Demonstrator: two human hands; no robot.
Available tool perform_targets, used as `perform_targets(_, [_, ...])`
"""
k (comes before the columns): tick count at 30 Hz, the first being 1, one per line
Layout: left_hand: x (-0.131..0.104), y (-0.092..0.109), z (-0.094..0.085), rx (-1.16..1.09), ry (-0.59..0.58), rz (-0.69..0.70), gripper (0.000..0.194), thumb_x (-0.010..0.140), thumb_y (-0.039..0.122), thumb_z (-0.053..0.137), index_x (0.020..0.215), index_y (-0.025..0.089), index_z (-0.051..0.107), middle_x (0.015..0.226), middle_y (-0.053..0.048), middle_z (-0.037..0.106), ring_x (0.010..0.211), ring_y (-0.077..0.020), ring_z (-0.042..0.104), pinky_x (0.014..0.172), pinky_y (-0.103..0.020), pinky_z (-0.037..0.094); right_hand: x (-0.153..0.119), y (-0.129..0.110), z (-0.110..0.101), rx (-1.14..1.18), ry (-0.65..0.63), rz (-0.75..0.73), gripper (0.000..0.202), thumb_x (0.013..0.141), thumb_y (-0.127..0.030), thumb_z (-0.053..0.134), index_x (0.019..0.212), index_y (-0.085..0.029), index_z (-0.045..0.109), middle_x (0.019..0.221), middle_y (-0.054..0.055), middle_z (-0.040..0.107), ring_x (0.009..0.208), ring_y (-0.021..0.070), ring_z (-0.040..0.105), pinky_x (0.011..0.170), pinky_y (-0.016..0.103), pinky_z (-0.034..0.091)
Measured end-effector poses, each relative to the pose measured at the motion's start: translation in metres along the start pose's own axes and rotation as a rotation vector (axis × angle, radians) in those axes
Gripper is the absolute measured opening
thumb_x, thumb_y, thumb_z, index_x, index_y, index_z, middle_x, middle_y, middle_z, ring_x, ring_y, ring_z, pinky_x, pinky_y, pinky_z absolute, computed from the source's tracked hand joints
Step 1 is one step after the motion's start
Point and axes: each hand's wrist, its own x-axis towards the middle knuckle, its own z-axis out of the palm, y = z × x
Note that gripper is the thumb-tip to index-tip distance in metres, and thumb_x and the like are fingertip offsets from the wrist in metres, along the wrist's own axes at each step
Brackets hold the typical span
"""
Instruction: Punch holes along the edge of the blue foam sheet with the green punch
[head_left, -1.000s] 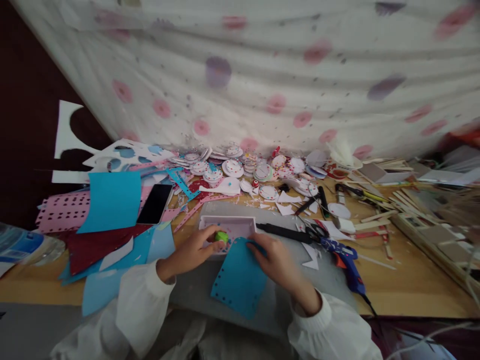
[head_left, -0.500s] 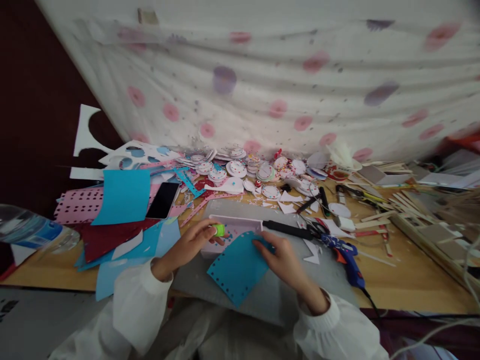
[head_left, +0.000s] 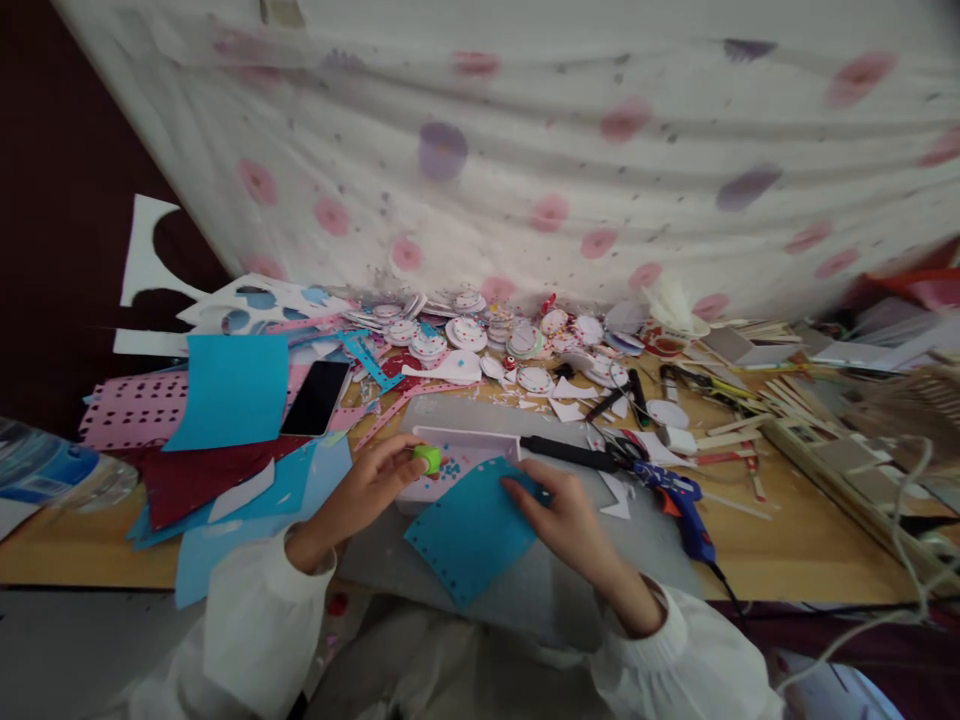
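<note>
Pinching blue sheet (head_left: 474,528) over tray (head_left: 480,452): right grip (head_left: 559,512). Left grip (head_left: 371,484) clasping part-hidden green object (head_left: 427,458).

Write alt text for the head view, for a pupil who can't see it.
A person's left hand holds a small green object over a pale tray of blue bits, while the right hand holds blue paper with holes along its edge. A phone and glue gun lie nearby.

You have a bottle (head_left: 64,472) left of the phone (head_left: 316,398), a glue gun (head_left: 696,530) to its right, a flowered curtain (head_left: 510,150) behind.
</note>
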Motion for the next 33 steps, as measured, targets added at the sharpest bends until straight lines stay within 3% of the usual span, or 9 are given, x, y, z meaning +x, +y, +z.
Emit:
perform_targets(5, [0.008, 0.006, 0.005, 0.017, -0.048, 0.022, 0.039, 0.087, 0.049, 0.057, 0.109, 0.018, 0.056, 0.095, -0.008, 0.070, 0.095, -0.0241, 0.066, 0.081, -0.035, 0.053, -0.001, -0.004, -0.008, 0.026, -0.018, -0.001, 0.022, 0.091, -0.031, 0.050, 0.080, -0.019, 0.065, 0.068, 0.001, 0.064, 0.061, 0.0155, 0.056, 0.056, 0.025, 0.040])
perform_targets(12, [0.028, 0.015, 0.004, 0.165, -0.087, 0.001, 0.036, 0.089, 0.047, 0.055, 0.111, 0.019, 0.057, 0.108, -0.007, 0.067, 0.099, -0.0220, 0.065, 0.084, -0.032, 0.052, 0.013, -0.004, -0.006, 0.091, -0.028, 0.039, 0.023, 0.090, -0.031, 0.050, 0.079, -0.018, 0.065, 0.070, 0.002, 0.067, 0.065, 0.0173, 0.059, 0.059, 0.026, 0.042])
perform_targets(24, [0.053, -0.001, -0.016, 0.222, -0.251, -0.021, 0.033, 0.090, 0.046, 0.055, 0.111, 0.021, 0.060, 0.106, -0.004, 0.067, 0.096, -0.0188, 0.063, 0.075, -0.024, 0.051, 0.051, 0.001, 0.000, 0.086, -0.113, 0.116, 0.019, 0.088, -0.027, 0.053, 0.082, -0.018, 0.068, 0.071, 0.001, 0.069, 0.063, 0.0159, 0.060, 0.058, 0.024, 0.042])
perform_targets(33, [0.059, 0.002, -0.019, 0.279, -0.282, -0.104, 0.037, 0.087, 0.050, 0.059, 0.112, 0.022, 0.059, 0.097, -0.002, 0.069, 0.088, -0.0181, 0.066, 0.075, -0.026, 0.050, 0.055, 0.000, -0.003, 0.035, -0.165, 0.093, 0.017, 0.089, -0.023, 0.052, 0.089, -0.019, 0.068, 0.078, 0.002, 0.072, 0.068, 0.0168, 0.065, 0.062, 0.024, 0.044])
